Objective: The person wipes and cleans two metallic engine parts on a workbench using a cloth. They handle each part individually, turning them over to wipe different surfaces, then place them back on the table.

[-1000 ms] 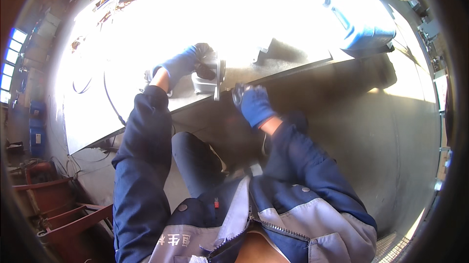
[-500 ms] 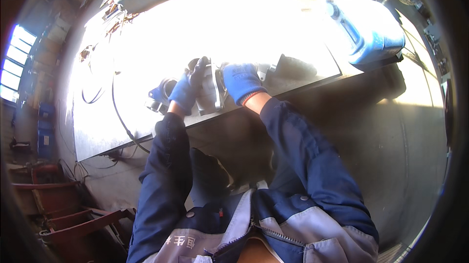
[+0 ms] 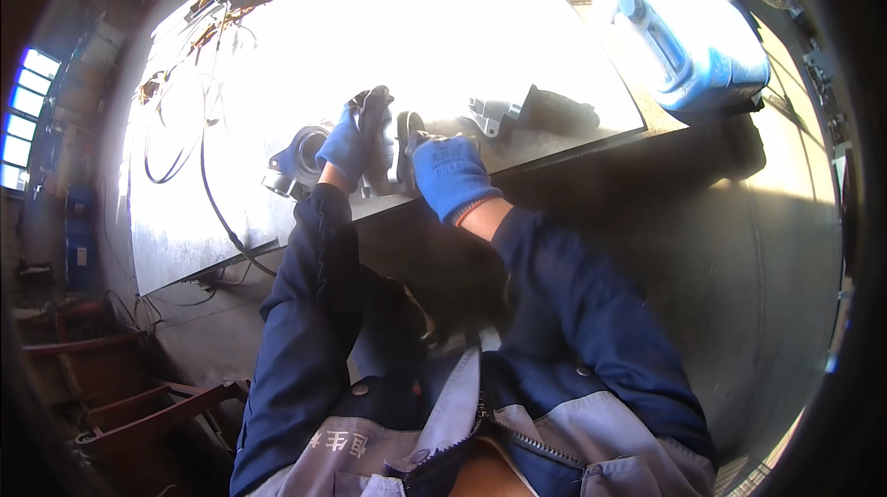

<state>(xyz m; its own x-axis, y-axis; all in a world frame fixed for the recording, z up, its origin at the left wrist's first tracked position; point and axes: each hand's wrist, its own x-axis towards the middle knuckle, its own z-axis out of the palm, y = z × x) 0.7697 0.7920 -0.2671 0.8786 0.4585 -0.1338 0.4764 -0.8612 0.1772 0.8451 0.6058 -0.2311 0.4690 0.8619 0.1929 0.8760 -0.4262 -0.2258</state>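
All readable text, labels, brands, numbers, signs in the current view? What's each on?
Jacket, grey chest panel: pale characters, upside down; wording not transcribed.
Right hand, back of blue glove: print, too blurred to read.
Blue bin, far left: pale label, too small.
Blue jug: none legible.

A bright, sunlit metal table (image 3: 189, 248) spreads beneath and beyond both hands. Just left of the left hand (image 3: 346, 144) lies a round metal part (image 3: 288, 163); farther left, a black cable (image 3: 216, 209) crosses the near edge. A small bracket (image 3: 492, 115) lies right of the right hand (image 3: 451, 172), with a blue jug (image 3: 730, 58) well beyond it.
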